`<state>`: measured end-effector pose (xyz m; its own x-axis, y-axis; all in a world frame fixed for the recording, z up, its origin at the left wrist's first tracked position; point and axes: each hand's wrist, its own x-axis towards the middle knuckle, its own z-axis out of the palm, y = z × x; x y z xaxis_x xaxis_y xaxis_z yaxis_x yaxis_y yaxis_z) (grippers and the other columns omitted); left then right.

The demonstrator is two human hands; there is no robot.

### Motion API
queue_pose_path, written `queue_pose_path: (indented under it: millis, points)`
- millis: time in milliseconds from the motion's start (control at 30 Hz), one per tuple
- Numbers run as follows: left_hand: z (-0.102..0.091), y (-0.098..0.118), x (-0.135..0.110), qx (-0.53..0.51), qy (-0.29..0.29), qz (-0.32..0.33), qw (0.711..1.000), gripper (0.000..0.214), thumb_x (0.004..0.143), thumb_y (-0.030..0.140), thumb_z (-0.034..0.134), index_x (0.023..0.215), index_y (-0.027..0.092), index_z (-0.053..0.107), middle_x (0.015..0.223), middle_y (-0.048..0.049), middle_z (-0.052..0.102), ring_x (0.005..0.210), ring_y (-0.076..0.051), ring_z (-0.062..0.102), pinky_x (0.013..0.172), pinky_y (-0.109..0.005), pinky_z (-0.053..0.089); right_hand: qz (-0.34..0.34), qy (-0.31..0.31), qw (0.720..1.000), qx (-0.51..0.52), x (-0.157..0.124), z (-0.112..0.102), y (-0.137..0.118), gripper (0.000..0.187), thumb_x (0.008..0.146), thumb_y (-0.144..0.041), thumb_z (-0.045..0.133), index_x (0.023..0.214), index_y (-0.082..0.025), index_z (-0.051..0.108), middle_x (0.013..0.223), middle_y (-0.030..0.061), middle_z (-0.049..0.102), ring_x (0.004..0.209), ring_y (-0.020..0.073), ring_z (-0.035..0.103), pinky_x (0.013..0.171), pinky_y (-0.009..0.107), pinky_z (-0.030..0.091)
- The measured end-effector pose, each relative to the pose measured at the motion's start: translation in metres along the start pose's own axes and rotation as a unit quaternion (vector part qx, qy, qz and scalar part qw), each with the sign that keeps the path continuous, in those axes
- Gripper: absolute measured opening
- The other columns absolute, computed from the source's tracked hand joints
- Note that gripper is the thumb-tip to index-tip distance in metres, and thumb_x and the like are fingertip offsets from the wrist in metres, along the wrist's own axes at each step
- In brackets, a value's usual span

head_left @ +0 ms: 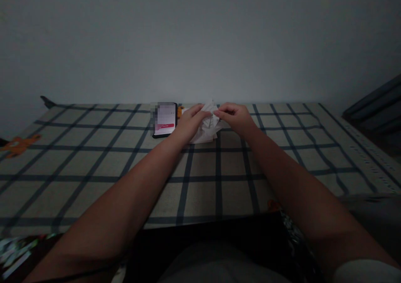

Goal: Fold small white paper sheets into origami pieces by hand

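Both my arms reach forward over a checked cloth (219, 182). My left hand (189, 122) and my right hand (234, 116) pinch a crumpled piece of white paper (209, 126) between them, fingers closed on its top edges. The paper rests partly on the cloth. A phone (164, 120) with a lit screen lies just left of my left hand, flat on the cloth.
A small orange thing (179, 111) peeks out behind the phone. An orange figure-shaped object (19, 144) lies at the far left. A plain wall rises behind the surface. Dark furniture (376, 107) stands at the right. A dark item (219, 233) lies near my lap.
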<state>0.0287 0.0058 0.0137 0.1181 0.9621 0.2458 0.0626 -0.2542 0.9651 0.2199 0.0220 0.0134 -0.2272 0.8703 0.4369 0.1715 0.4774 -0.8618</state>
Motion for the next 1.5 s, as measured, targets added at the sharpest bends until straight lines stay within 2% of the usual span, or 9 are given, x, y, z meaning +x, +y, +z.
queue_pose_path:
  millis: [133, 200, 367, 500, 667, 833, 1033, 1300, 1500]
  points:
    - [0.006, 0.001, -0.001, -0.155, -0.068, -0.142, 0.975, 0.032, 0.081, 0.041, 0.067, 0.104, 0.019, 0.072, 0.108, -0.0114, 0.078, 0.095, -0.025, 0.073, 0.075, -0.035, 0.060, -0.053, 0.031, 0.998, -0.022, 0.001, 0.000, 0.003, 0.031, 0.082, -0.050, 0.079, 0.079, -0.020, 0.073, 0.081, 0.0040, 0.069, 0.078, 0.0183, 0.061, 0.077, 0.035, 0.049]
    - [0.008, 0.004, -0.004, -0.189, -0.080, -0.166, 0.965, 0.030, 0.082, 0.037, 0.067, 0.105, 0.019, 0.071, 0.109, -0.0119, 0.078, 0.097, -0.025, 0.074, 0.079, -0.036, 0.061, -0.095, 0.052, 0.993, -0.044, 0.001, 0.000, 0.003, 0.029, 0.085, -0.048, 0.077, 0.079, -0.020, 0.073, 0.082, 0.0047, 0.069, 0.081, 0.0194, 0.061, 0.077, 0.035, 0.049]
    - [0.010, 0.011, -0.007, -0.180, -0.074, -0.124, 0.973, 0.026, 0.078, 0.025, 0.072, 0.104, 0.020, 0.069, 0.107, -0.0091, 0.078, 0.094, -0.021, 0.074, 0.079, -0.032, 0.061, -0.143, 0.062, 0.983, -0.097, -0.001, 0.002, 0.001, 0.027, 0.089, -0.048, 0.075, 0.079, -0.023, 0.072, 0.086, 0.0054, 0.070, 0.087, 0.0212, 0.062, 0.080, 0.037, 0.050]
    - [0.009, 0.004, -0.006, -0.151, -0.014, -0.113, 0.982, 0.051, 0.073, 0.018, 0.077, 0.122, 0.024, 0.067, 0.111, -0.0056, 0.076, 0.092, -0.018, 0.073, 0.075, -0.029, 0.058, -0.130, 0.038, 0.986, -0.095, -0.003, 0.004, 0.002, 0.028, 0.090, -0.049, 0.075, 0.084, -0.022, 0.076, 0.088, 0.0056, 0.072, 0.087, 0.0206, 0.063, 0.077, 0.036, 0.050]
    - [0.005, -0.003, -0.002, -0.082, 0.003, -0.119, 0.990, 0.059, 0.079, 0.022, 0.077, 0.136, 0.026, 0.063, 0.109, -0.0089, 0.076, 0.090, -0.020, 0.074, 0.077, -0.033, 0.057, -0.109, -0.018, 0.991, -0.071, -0.003, 0.001, 0.008, 0.038, 0.089, -0.056, 0.074, 0.106, -0.023, 0.083, 0.099, 0.0072, 0.074, 0.091, 0.0199, 0.065, 0.072, 0.033, 0.051]
    - [0.005, 0.000, -0.001, -0.064, 0.019, -0.121, 0.990, 0.059, 0.080, 0.022, 0.073, 0.138, 0.026, 0.063, 0.114, -0.0105, 0.077, 0.092, -0.022, 0.074, 0.072, -0.031, 0.055, -0.140, -0.027, 0.983, -0.117, -0.002, -0.003, 0.010, 0.034, 0.093, -0.052, 0.072, 0.112, -0.026, 0.084, 0.097, 0.0062, 0.074, 0.089, 0.0196, 0.064, 0.076, 0.035, 0.052]
    - [0.006, 0.007, -0.005, -0.075, 0.035, -0.112, 0.990, 0.069, 0.073, 0.022, 0.079, 0.141, 0.027, 0.063, 0.119, -0.0097, 0.077, 0.087, -0.021, 0.072, 0.062, -0.027, 0.049, -0.172, -0.025, 0.974, -0.146, -0.001, -0.006, 0.009, 0.025, 0.095, -0.042, 0.071, 0.108, -0.026, 0.085, 0.097, 0.0060, 0.073, 0.088, 0.0201, 0.063, 0.082, 0.037, 0.051]
    - [0.006, 0.010, -0.006, -0.043, 0.035, -0.118, 0.992, 0.066, 0.077, 0.022, 0.074, 0.142, 0.026, 0.063, 0.107, -0.0089, 0.077, 0.077, -0.019, 0.070, 0.060, -0.028, 0.049, -0.117, -0.022, 0.986, -0.113, 0.000, -0.002, 0.014, 0.033, 0.091, -0.054, 0.073, 0.103, -0.026, 0.085, 0.093, 0.0055, 0.072, 0.084, 0.0192, 0.061, 0.072, 0.034, 0.048]
    - [0.008, 0.007, -0.004, -0.090, 0.046, -0.125, 0.987, 0.067, 0.072, 0.015, 0.075, 0.138, 0.024, 0.065, 0.105, -0.0090, 0.077, 0.077, -0.019, 0.070, 0.060, -0.027, 0.050, -0.131, -0.008, 0.985, -0.111, -0.001, 0.000, 0.013, 0.036, 0.089, -0.059, 0.075, 0.080, -0.024, 0.080, 0.085, 0.0049, 0.070, 0.079, 0.0186, 0.059, 0.073, 0.035, 0.048]
